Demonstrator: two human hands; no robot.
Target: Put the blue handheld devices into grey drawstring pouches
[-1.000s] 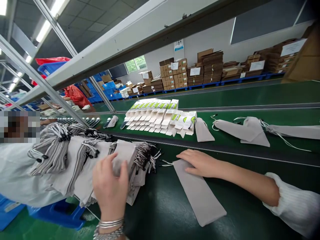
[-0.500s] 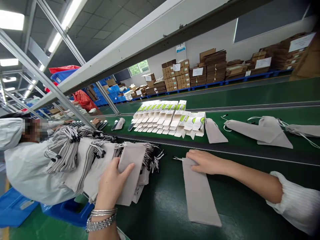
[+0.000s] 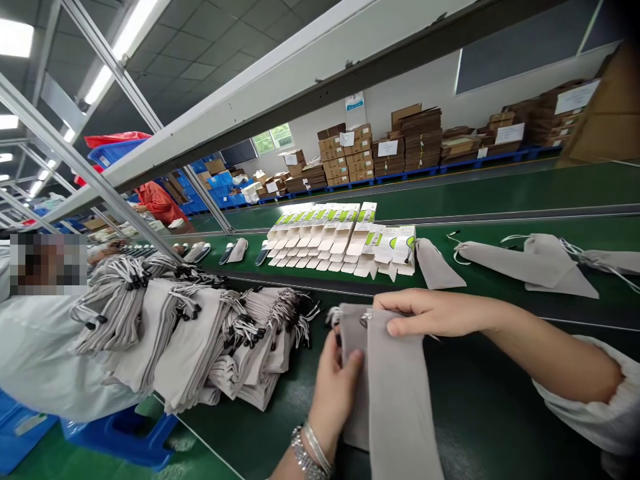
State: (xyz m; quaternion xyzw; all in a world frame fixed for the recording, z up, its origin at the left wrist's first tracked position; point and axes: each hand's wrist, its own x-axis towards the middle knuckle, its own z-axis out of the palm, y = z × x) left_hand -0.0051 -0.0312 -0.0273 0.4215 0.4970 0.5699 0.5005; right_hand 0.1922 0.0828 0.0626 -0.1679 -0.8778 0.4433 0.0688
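My left hand (image 3: 333, 387) grips one grey drawstring pouch (image 3: 356, 417) between thumb and fingers, by its upper left side. My right hand (image 3: 435, 315) is closed on the top of a second grey drawstring pouch (image 3: 400, 400), which hangs in front and overlaps the first. Both pouches look flat. Left of my hands, several bundles of the same pouches (image 3: 187, 347) lie piled on the green work surface, with white cords and black cord ends. Beyond my right hand, a filled-looking pouch (image 3: 440, 265) rests on the belt beside the boxes.
Rows of open white-and-green boxes (image 3: 320, 233) stand on the green belt (image 3: 500, 223). More pouches (image 3: 535, 263) lie to the right. A co-worker's white sleeve (image 3: 35, 360) is at the left, above a blue crate (image 3: 120, 433). A metal beam (image 3: 280, 80) crosses overhead.
My left hand has moved right from the pile, bringing a pouch beside the one in my right hand. The right-hand pouch has shifted slightly right and nearer. The view has turned slightly.
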